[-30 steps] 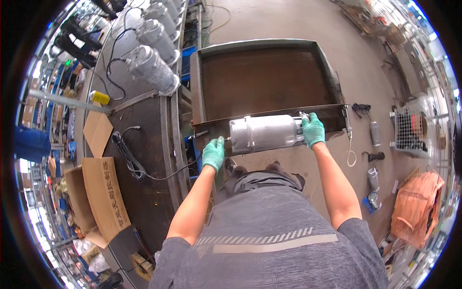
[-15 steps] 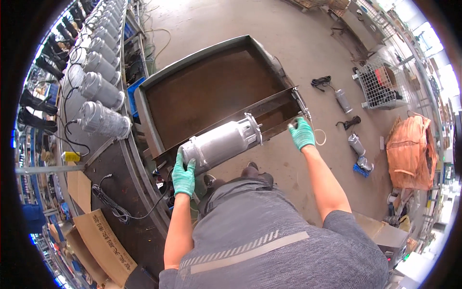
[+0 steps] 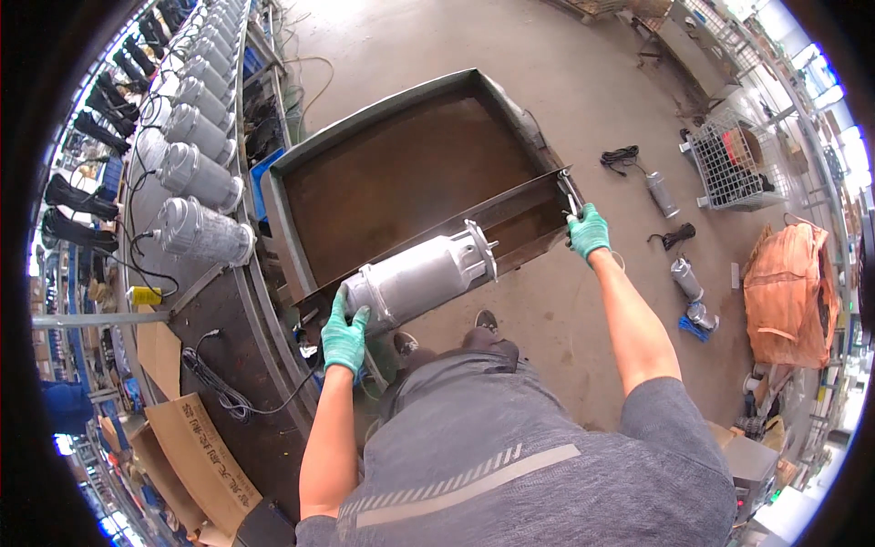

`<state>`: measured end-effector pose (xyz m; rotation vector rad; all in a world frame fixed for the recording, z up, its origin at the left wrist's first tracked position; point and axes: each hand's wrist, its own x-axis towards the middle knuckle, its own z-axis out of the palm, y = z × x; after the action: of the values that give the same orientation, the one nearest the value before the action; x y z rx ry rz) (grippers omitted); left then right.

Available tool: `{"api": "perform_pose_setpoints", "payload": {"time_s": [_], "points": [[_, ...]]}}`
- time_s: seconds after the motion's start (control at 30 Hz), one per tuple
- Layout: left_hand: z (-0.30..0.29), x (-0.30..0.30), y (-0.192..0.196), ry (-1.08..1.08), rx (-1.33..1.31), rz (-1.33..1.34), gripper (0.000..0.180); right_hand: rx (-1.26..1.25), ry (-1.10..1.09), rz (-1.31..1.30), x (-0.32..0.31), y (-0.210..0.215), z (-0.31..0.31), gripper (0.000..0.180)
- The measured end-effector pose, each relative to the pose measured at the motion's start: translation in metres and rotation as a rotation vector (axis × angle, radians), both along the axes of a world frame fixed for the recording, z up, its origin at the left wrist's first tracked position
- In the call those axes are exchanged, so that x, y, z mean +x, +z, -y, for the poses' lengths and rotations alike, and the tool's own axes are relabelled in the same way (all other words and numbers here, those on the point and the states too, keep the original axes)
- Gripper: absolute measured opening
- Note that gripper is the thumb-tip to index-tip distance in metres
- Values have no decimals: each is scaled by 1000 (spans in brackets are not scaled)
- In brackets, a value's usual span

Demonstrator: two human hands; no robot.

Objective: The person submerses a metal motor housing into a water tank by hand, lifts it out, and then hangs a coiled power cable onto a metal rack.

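A silver-grey cylindrical submersible pump [image 3: 415,278] lies on its side across the near rail of a metal tank [image 3: 287,232] with brown contents or a brown bottom. My left hand [image 3: 344,339], in a green glove, holds the pump's left end, thumb and fingers spread around it. A flange with studs faces right at the other end. My right hand [image 3: 589,232], also gloved in green, is closed at the tank's right corner, beside a slim metal fitting [image 3: 570,189]. What its curled fingers grip is mostly hidden.
Left, a long row of similar pumps [image 3: 205,232] with black cables stands on a bench. A coiled cable [image 3: 228,398] and an opened cardboard box [image 3: 205,465] lie nearer. Along the right are a wire cage [image 3: 734,164], an orange sack [image 3: 788,301] and loose pumps [image 3: 663,194] on the floor.
My right hand has moved slightly right and its fingers have curled in at the tank's corner. My left hand stays at the pump's end, and the pump has barely moved.
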<state>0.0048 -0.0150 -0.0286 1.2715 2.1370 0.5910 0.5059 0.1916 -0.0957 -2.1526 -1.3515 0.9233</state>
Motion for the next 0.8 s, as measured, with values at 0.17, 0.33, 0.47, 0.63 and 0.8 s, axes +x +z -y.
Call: {"api": "perform_pose_setpoints", "payload": {"time_s": [0.17, 0.33, 0.47, 0.63, 0.8], "points": [[1, -5, -3, -14, 33, -14, 74, 250, 262, -340, -58, 98, 36, 21], [-4, -5, 6, -40, 36, -1, 74, 547, 805, -59, -114, 154, 47, 25], [-3, -8, 8, -65, 30, -20, 74, 632, 1076, 254, -145, 157, 40, 24], [-3, -12, 6, -84, 3, -39, 73, 556, 1209, 510, -162, 145, 33, 23], [-4, -11, 14, -103, -23, -76, 74, 605, 1375, 631, -177, 158, 36, 19]]}}
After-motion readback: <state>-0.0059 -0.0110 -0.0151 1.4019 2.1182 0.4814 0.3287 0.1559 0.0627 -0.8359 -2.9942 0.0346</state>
